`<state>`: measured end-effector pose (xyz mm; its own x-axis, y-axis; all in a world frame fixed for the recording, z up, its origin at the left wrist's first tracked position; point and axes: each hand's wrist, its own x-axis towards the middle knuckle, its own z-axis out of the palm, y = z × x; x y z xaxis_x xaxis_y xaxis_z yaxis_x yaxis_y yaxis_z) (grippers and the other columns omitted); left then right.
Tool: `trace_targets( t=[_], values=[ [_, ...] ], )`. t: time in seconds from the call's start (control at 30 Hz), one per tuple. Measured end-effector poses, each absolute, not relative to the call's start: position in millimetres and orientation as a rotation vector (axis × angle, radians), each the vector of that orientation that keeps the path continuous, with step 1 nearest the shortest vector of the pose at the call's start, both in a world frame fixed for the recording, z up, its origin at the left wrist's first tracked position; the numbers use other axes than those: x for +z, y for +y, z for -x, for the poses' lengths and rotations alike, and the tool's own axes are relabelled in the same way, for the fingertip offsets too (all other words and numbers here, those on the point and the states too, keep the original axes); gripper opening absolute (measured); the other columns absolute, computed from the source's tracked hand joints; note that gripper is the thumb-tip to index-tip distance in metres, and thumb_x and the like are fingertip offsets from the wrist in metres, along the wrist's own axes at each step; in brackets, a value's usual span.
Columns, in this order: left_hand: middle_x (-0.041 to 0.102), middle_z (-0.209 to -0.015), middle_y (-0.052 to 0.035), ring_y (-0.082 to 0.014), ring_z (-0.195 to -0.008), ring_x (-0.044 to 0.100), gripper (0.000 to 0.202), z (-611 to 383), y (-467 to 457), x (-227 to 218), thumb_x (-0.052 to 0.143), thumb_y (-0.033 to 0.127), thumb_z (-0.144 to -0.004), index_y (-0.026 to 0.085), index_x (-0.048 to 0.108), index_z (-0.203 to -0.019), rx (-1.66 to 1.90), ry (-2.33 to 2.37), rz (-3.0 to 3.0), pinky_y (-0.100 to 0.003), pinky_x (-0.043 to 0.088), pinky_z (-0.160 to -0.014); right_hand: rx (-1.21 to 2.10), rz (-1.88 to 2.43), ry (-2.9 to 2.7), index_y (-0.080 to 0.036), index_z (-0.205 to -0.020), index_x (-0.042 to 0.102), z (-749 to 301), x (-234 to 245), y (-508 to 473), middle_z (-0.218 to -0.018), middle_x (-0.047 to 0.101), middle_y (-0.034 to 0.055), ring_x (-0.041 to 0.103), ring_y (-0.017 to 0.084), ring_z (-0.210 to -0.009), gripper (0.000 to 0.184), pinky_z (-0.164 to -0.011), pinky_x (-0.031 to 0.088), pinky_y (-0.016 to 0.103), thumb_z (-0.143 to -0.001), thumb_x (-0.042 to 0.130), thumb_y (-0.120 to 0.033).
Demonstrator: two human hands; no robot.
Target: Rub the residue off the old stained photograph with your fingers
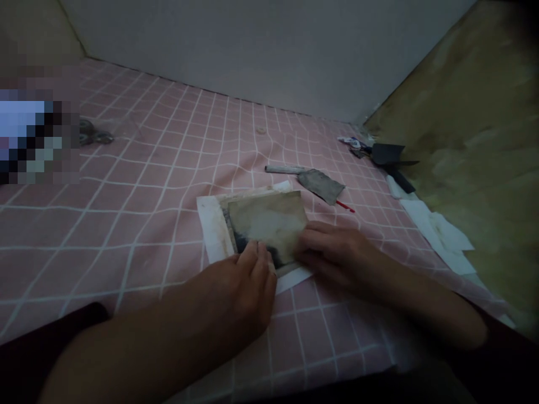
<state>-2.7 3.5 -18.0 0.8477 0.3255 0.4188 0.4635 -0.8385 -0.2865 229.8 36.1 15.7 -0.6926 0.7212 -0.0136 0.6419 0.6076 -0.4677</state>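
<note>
A worn beige-grey sheet (269,216), dark along its lower left part, lies over other stained layers on a white sheet of paper (209,221). My left hand (252,280) is closed at the sheet's near edge, its fingertips pressed together on the dark part. At the right edge, my right hand (332,249) has its fingers curled against the same sheet; their tips are partly hidden and slightly blurred. Beyond the sheet are a flat grey piece (320,185), a pale stick-like handle (283,169) and a thin red stick (346,206).
A pink cloth (143,168) with white checks covers the surface. Dark flat tools (387,154) and white paper scraps (438,235) lie along the right wall. A small ring (261,130) is farther back. Round objects (95,133) sit at far left beside a pixelated area.
</note>
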Motion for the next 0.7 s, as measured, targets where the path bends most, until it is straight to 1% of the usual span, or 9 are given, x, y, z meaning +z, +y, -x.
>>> trace_targets(
  t=[0.07,0.13,0.3,0.37,0.47,0.53,0.6,0.7],
  values=[
    [0.071,-0.110,-0.0214,-0.0285,-0.100,0.070,0.034,3.0,3.0,-18.4,0.039,0.005,-0.090,-0.001,0.068,-0.107,-0.486,-0.593,2.659,-0.035,0.056,-0.085,0.590,1.223,-2.682,-0.017,-0.078,0.053,-236.7,20.0,36.3,-0.079,0.054,0.0022,0.051,0.014,-0.071,0.016,-0.066,0.038,0.027,-0.093,0.050,-0.012],
    [0.071,-0.111,-0.0208,-0.0281,-0.103,0.070,0.033,3.3,2.9,-18.0,0.039,0.005,-0.091,0.001,0.068,-0.107,-0.459,-0.608,2.659,-0.035,0.056,-0.085,0.557,1.213,-2.697,-0.017,-0.078,0.052,-236.4,20.6,36.1,-0.079,0.053,0.0021,0.051,0.014,-0.071,0.017,-0.066,0.038,0.027,-0.093,0.050,-0.011],
    [0.072,-0.110,-0.0192,-0.0257,-0.102,0.070,0.032,2.6,3.6,-15.7,0.040,0.005,-0.091,0.002,0.068,-0.106,-0.468,-0.609,2.638,-0.035,0.055,-0.089,0.636,1.056,-2.650,-0.017,-0.083,0.054,-226.8,13.2,36.0,-0.083,0.054,0.0030,0.051,0.013,-0.072,0.015,-0.064,0.039,0.025,-0.096,0.047,-0.015],
    [0.071,-0.112,-0.0197,-0.0263,-0.103,0.069,0.032,1.6,4.1,-15.2,0.041,0.005,-0.090,0.001,0.068,-0.107,-0.446,-0.604,2.651,-0.036,0.055,-0.090,0.619,1.087,-2.665,-0.018,-0.081,0.054,-232.1,14.5,37.8,-0.081,0.055,0.0026,0.051,0.014,-0.072,0.015,-0.065,0.040,0.026,-0.095,0.048,-0.014],
    [0.071,-0.110,-0.0207,-0.0273,-0.101,0.070,0.034,0.6,4.4,-15.3,0.039,0.004,-0.089,0.000,0.069,-0.106,-0.457,-0.586,2.653,-0.035,0.056,-0.087,0.513,1.189,-2.687,-0.019,-0.078,0.054,-236.7,18.1,39.5,-0.076,0.054,0.0019,0.051,0.015,-0.071,0.017,-0.065,0.039,0.027,-0.093,0.049,-0.013],
    [0.072,-0.109,-0.0204,-0.0272,-0.100,0.071,0.034,0.5,4.3,-15.8,0.038,0.004,-0.090,0.000,0.069,-0.105,-0.483,-0.591,2.634,-0.035,0.057,-0.086,0.551,1.164,-2.675,-0.018,-0.079,0.054,-229.9,17.7,38.0,-0.079,0.055,0.0025,0.051,0.014,-0.071,0.016,-0.065,0.040,0.027,-0.094,0.049,-0.012],
    [0.072,-0.109,-0.0202,-0.0274,-0.101,0.071,0.034,1.0,4.1,-16.2,0.038,0.005,-0.091,0.001,0.069,-0.104,-0.505,-0.610,2.615,-0.035,0.057,-0.085,0.658,1.047,-2.643,-0.018,-0.083,0.055,-220.5,15.5,36.0,-0.083,0.056,0.0031,0.052,0.013,-0.073,0.015,-0.065,0.041,0.025,-0.095,0.048,-0.012],
    [0.072,-0.110,-0.0201,-0.0277,-0.102,0.071,0.035,1.4,4.0,-16.3,0.038,0.004,-0.091,0.001,0.069,-0.105,-0.489,-0.614,2.634,-0.035,0.057,-0.086,0.697,0.966,-2.636,-0.017,-0.083,0.056,-220.6,14.9,36.5,-0.082,0.055,0.0024,0.051,0.012,-0.071,0.016,-0.064,0.041,0.024,-0.096,0.047,-0.014]
  ],
)
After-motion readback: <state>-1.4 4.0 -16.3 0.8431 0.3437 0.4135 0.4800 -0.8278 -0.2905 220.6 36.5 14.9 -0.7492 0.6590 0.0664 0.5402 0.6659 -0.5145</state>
